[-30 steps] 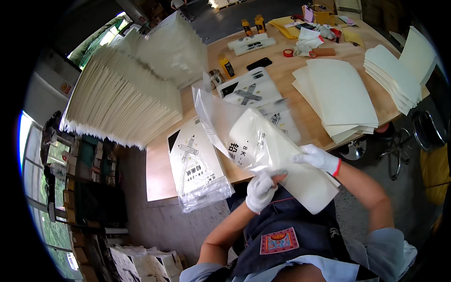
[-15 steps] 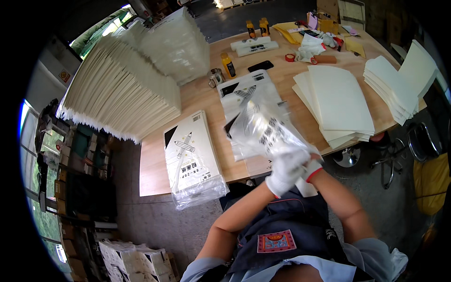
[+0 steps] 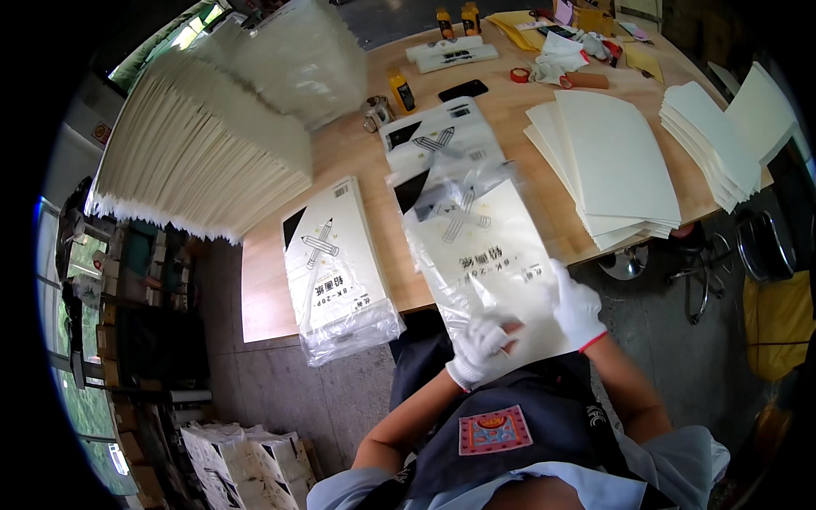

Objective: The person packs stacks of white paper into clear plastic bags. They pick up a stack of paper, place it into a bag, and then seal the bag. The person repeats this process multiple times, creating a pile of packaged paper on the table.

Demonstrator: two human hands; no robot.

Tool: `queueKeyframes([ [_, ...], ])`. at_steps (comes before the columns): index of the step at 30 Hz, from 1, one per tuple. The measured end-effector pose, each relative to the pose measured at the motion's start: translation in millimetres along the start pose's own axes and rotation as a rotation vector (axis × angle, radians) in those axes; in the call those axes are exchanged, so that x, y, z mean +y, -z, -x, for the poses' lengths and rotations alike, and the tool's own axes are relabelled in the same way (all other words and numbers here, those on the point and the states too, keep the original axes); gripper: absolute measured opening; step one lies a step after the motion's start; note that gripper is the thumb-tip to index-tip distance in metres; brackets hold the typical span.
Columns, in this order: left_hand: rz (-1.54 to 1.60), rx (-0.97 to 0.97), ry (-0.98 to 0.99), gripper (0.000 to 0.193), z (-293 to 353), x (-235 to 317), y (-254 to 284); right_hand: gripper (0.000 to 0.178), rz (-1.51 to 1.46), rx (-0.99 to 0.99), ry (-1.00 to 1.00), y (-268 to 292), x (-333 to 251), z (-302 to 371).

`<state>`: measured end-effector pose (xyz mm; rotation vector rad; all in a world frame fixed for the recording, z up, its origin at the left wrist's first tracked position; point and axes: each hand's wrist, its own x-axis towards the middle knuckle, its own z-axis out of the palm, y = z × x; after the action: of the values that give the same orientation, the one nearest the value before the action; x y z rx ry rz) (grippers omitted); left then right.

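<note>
A clear printed plastic bag [image 3: 429, 255] with a crossed-pencil design lies over the front edge of the table, with a stack of cream drawing paper [image 3: 531, 331] inside it and jutting toward me. My left hand [image 3: 481, 350], in a white glove, is closed at the bag's near left edge, its fingers curled and slightly blurred. On the right edge of the paper my gloved right hand [image 3: 580, 308] grips with the thumb on top; its other fingers are partly hidden. Flat printed bags [image 3: 446, 136] lie beyond. To the left rests a filled paper pack [image 3: 327, 255], its loose plastic end hanging over the edge.
A tall stack of paper [image 3: 195, 144] stands at the left, beside plastic-wrapped bundles [image 3: 306, 59]. Fanned cream sheets [image 3: 620, 170] and another pile [image 3: 705, 136] lie right. Farther back are a phone [image 3: 463, 90], a metal mug [image 3: 377, 112], a bottle [image 3: 402, 90] and red tape [image 3: 519, 76].
The bag went from bunched up and blurred to spread out with paper in it. My hands, close together before, have moved apart, the left one leftward and down, the right one slightly right.
</note>
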<state>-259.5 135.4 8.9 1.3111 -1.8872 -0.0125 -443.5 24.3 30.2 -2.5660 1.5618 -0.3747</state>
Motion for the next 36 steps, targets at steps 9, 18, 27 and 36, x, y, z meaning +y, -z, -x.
queueKeyframes([
  [9, 0.207, 0.347, 0.966, 0.018, 55.8, -40.2, 31.9, 0.02, 0.256, -0.205, 0.214, 15.0, 6.1, 12.9],
  [18, 0.662, -0.063, 1.158, 0.021, 117.2, 61.0, 76.2, 0.029, 0.162, -1.183, 0.201, 77.2, -3.2, 83.7],
  [27, 0.463, 0.319, 0.965, 0.016, 93.8, 25.6, 65.2, 0.05, -0.817, -0.676, -0.466, -25.5, 60.8, 39.2],
  [36, 0.054, 0.216, 1.06, 0.016, 134.5, 1.8, 104.9, 0.042, -1.841, -0.36, -0.638, -79.7, -17.6, 5.6],
])
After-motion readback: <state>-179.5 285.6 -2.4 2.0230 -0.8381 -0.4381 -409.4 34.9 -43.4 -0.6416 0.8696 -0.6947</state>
